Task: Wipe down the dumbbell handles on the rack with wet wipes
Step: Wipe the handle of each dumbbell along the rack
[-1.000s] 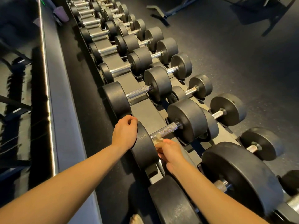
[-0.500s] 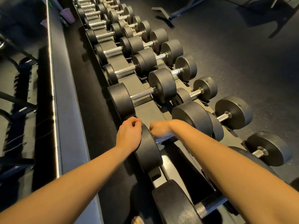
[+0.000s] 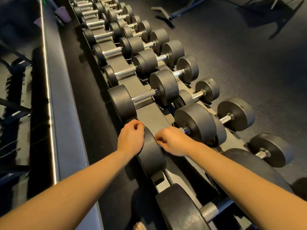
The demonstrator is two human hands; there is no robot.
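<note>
Dumbbell handle [image 3: 184,129] sits at the rack's [image 3: 149,113] near end, top tier, mostly covered. Left hand [image 3: 131,138], fingers curled in a loose fist, steadies its left head [image 3: 152,156]. Right hand [image 3: 172,141] has its fingers wrapped round the handle, wipe unseen; best to twist right round while sliding end to end.

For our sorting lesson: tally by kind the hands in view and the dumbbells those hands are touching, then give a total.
Hands: 2, the left hand and the right hand
Dumbbells touched: 1, the dumbbell under both
Total: 3
</note>
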